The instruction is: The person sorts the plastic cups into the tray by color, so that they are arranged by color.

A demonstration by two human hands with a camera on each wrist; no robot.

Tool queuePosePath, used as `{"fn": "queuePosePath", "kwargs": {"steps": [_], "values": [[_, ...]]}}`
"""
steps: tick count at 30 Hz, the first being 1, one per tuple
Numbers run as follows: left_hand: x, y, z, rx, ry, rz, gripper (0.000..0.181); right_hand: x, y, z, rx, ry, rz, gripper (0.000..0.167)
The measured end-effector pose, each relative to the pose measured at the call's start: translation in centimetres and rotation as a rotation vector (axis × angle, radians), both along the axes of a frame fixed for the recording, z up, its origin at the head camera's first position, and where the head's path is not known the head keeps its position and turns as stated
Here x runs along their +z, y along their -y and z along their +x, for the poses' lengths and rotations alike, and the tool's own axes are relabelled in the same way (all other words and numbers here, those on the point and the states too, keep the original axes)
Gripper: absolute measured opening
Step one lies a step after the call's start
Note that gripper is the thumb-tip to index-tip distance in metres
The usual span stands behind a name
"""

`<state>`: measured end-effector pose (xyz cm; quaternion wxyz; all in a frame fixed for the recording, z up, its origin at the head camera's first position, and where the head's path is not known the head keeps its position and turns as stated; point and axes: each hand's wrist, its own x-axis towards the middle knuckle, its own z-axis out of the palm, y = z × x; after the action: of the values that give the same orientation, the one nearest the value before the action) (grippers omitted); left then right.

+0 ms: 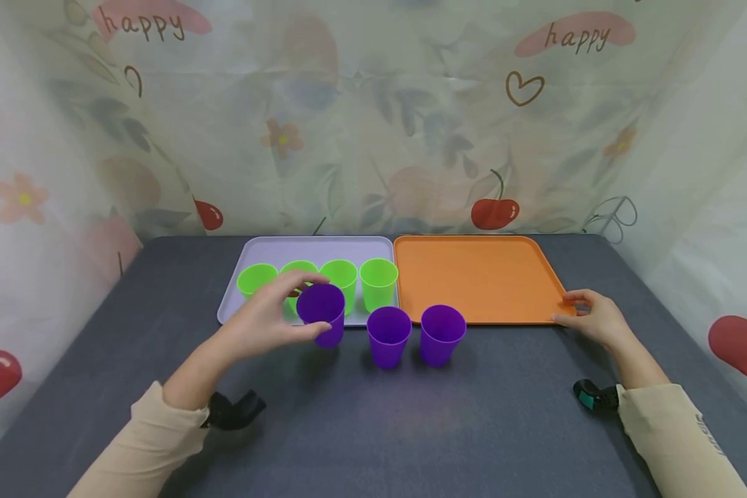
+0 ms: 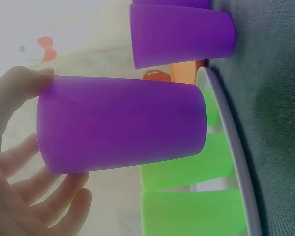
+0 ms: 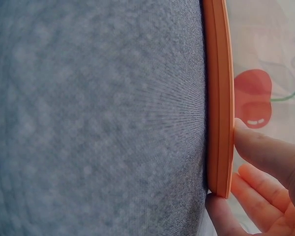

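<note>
My left hand point(image 1: 268, 311) grips a purple cup point(image 1: 321, 315) by its rim, thumb on the near side and fingers on the far side. The cup is upright, raised off the table in front of the lavender tray. In the left wrist view the same purple cup point(image 2: 123, 125) fills the middle. Two more purple cups point(image 1: 389, 337) point(image 1: 442, 335) stand side by side to its right. On the lavender tray point(image 1: 317, 247) several green cups point(image 1: 378, 280) form a row, partly hidden by the left hand. My right hand point(image 1: 600, 319) holds the orange tray point(image 1: 473, 277) at its near right corner.
Both trays lie side by side along the back of a dark grey table point(image 1: 411, 429). Behind them hangs a patterned curtain point(image 1: 361, 138), with white cloth on both sides. A looped cord point(image 1: 616, 216) shows at the back right.
</note>
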<state>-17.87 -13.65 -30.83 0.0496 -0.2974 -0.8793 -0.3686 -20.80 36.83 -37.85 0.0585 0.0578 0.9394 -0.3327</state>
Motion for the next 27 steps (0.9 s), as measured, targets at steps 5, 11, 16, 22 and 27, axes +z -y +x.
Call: {"fn": "queuePosePath", "kwargs": {"steps": [5, 11, 16, 22, 27], "values": [[0.5, -0.1, -0.2, -0.005, -0.017, 0.014, 0.053, 0.0, 0.0, 0.1, 0.007, -0.007, 0.000, 0.069], [1.2, -0.4, -0.4, -0.003, -0.055, 0.025, 0.054, 0.0, 0.0, 0.1, 0.005, -0.006, 0.004, 0.069], [1.7, -0.8, -0.6, -0.021, -0.088, 0.041, 0.055, 0.0, 0.1, 0.0, -0.003, -0.003, 0.002, 0.069], [2.8, -1.7, -1.3, -0.039, -0.096, 0.046, 0.054, 0.1, 0.2, 0.1, -0.006, -0.001, 0.003, 0.068], [3.8, -3.0, -2.0, -0.039, -0.077, 0.059, 0.056, 0.1, 0.3, 0.1, -0.002, -0.007, 0.007, 0.068]]}}
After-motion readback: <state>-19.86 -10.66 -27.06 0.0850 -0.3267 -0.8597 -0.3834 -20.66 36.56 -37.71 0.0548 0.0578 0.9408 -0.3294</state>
